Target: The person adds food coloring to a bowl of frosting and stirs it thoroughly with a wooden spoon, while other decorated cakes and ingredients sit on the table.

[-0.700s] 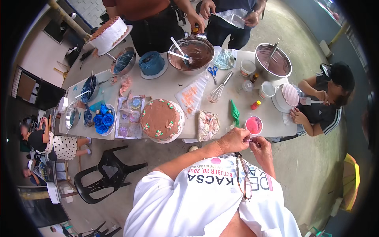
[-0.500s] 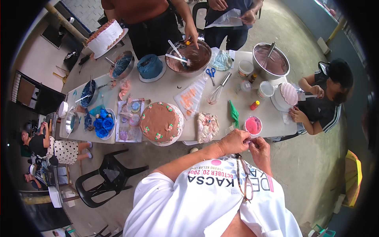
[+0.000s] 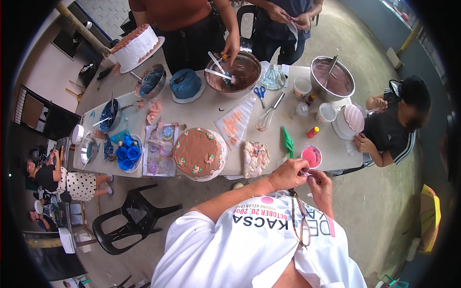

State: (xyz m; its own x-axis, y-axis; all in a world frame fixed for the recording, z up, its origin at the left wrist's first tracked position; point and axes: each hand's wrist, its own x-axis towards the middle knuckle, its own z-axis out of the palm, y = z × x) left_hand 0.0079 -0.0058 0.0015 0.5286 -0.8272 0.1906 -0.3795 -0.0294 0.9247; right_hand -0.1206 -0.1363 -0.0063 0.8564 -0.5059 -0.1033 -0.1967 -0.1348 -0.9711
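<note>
At the table's near edge my left hand point(image 3: 290, 174) and my right hand point(image 3: 321, 187) meet, their fingers pinched together. A small pale scrap shows between the fingertips; I cannot make out what it is. Just beyond them stands a cup of pink icing point(image 3: 312, 156). A green piping bag point(image 3: 287, 141) lies to the left of the cup. Further left come a crumpled bag of pale icing point(image 3: 256, 158) and a round cake point(image 3: 197, 152) with brown icing, small pink flowers and green leaves.
Across the table point(image 3: 283, 115) stand a large bowl of brown icing point(image 3: 247, 72), a bowl with a whisk point(image 3: 343, 79) and a blue cake point(image 3: 185, 84). A co-worker point(image 3: 398, 117) at right handles a pale pink cake point(image 3: 350, 118). A black chair point(image 3: 129, 216) stands behind left.
Both hands stay together, fingers shifting slightly around the small scrap. Across the table, a person's hands have folded or gathered a white sheet. The view has shifted a little.
</note>
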